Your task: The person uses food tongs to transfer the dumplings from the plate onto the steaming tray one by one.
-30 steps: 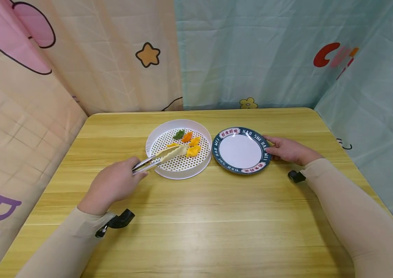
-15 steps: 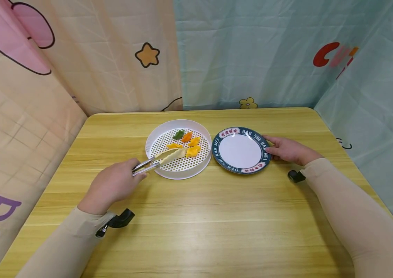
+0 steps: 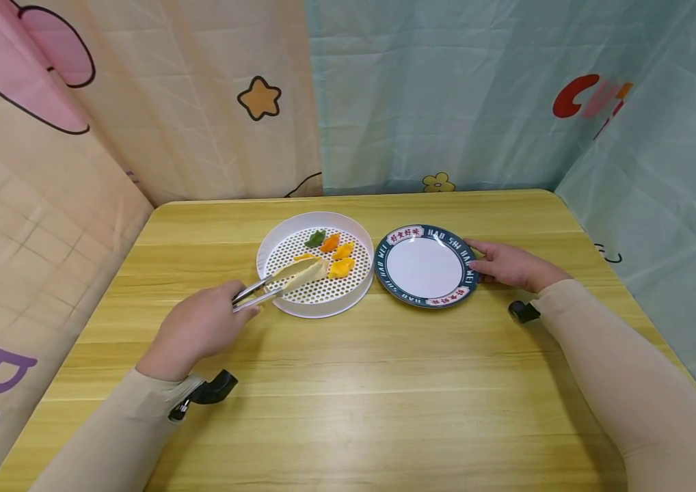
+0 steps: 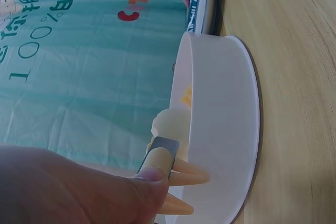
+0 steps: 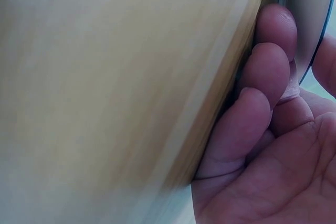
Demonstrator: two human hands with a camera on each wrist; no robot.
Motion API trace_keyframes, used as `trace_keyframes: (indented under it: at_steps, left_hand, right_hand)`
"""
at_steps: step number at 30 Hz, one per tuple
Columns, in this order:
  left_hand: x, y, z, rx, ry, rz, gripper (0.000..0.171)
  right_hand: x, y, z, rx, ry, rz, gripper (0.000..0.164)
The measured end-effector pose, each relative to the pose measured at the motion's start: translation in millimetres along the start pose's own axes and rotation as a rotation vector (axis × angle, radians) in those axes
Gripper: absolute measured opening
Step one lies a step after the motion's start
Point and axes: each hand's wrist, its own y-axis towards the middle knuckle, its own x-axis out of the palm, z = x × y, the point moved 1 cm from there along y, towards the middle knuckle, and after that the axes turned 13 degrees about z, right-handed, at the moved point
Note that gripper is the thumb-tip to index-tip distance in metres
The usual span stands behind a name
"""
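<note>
My left hand (image 3: 200, 331) grips a pair of tongs (image 3: 301, 278) with metal arms and cream-coloured ends. These ends reach over the side into a round white basket (image 3: 323, 307) with a perforated floor. Inside lie a green piece (image 3: 315, 238), an orange piece (image 3: 330, 242) and several yellow ones (image 3: 340, 268), small and dumpling-shaped; the tongs partly cover one yellow piece. Beside the basket is a white plate (image 3: 424, 268) with a dark green lettered rim. My right hand (image 3: 517, 265) pinches its right edge, thumb on top; the right wrist view shows curled fingers (image 5: 273, 72) under the plate.
The wooden table (image 3: 348, 410) stretches toward me in front of basket and plate. Printed curtains (image 3: 446, 96) hang behind and on both sides. A black wrist mount (image 3: 215, 388) sits at my left cuff, another black mount (image 3: 523, 311) at the right.
The ends of the tongs have drawn back slightly to the left from the yellow piece nearest them. My right hand and the plate stay where they were.
</note>
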Motion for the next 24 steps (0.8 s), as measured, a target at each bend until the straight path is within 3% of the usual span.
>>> trace_keyframes:
  at_steps: [9, 17, 24]
  left_hand:
    - [-2.2, -4.0, 12.1, 0.020, -0.091, 0.058, 0.031]
    - [23.8, -9.5, 51.9, 0.111, -0.189, 0.097, 0.029]
    - [47.5, -6.8, 92.3, 0.151, -0.263, 0.058, 0.036]
  right_hand:
    - [1, 1, 1, -0.002, -0.003, 0.001, 0.071]
    - [0, 1, 0, -0.014, -0.014, -0.002, 0.072]
    - [0, 1, 1, -0.020, -0.008, -0.003, 0.072]
